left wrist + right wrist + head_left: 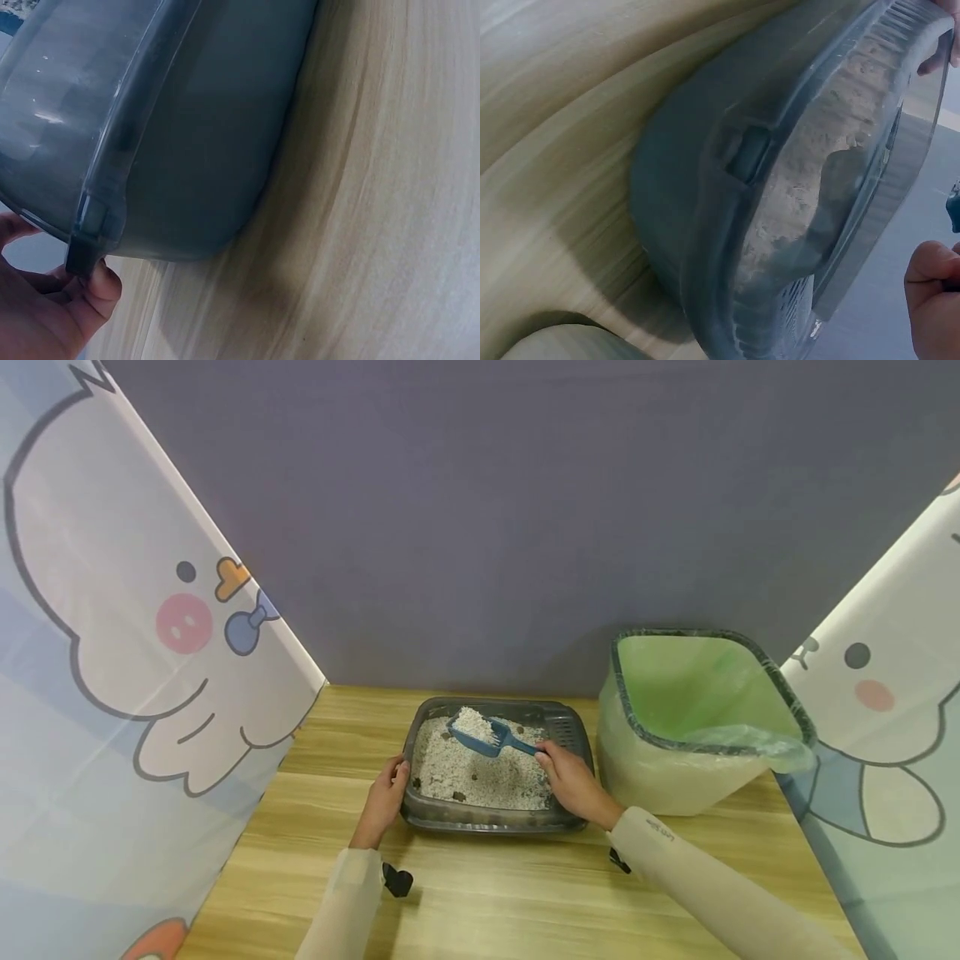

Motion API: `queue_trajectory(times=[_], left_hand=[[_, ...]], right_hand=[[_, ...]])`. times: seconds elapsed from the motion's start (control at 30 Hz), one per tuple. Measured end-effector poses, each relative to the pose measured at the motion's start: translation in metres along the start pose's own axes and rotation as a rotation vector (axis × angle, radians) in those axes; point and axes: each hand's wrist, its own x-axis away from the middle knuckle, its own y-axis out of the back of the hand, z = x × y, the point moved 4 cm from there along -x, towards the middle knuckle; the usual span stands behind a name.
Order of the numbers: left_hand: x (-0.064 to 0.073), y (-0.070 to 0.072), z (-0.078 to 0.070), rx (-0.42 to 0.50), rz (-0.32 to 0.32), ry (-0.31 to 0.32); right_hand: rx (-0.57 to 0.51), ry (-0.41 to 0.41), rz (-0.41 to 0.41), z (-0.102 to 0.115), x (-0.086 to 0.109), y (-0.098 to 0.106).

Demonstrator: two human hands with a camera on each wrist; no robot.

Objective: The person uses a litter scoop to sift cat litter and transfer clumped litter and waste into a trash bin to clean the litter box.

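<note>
Head view: scoop [489, 747] in right hand [570, 782]

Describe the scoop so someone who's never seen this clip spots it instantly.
On the wooden table, find the grey tray beside the bin. Over the tray's pale litter, the right hand holds the scoop. Its blue colour sets it apart from tray and litter.
</note>
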Motion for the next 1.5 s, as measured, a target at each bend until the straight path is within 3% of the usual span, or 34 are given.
queue_trajectory(times=[0.17,0.57,0.83,1.03,1.23,1.5], left_hand=[[-0.003,0.0,-0.001,0.008,0.001,-0.001],[-0.002,0.0,0.004,-0.004,0.002,-0.001],[0.0,-0.001,0.007,-0.001,0.017,0.013],[0.0,-0.001,0.006,0.0,0.008,0.005],[-0.001,-0.001,0.005,-0.003,0.002,-0.007],[0.001,-0.001,0.002,0.003,-0.003,-0.005]], right_hand=[[0.006,0.032,-0.048,0.003,0.0,0.005],[0.021,0.127,-0.259,0.006,0.006,0.012],[0.048,0.088,-0.332,0.004,0.011,0.016],[0.052,0.094,-0.362,0.005,0.012,0.017],[0.042,0.087,-0.343,0.006,0.012,0.015],[0.048,0.155,-0.325,0.012,0.012,0.015]])
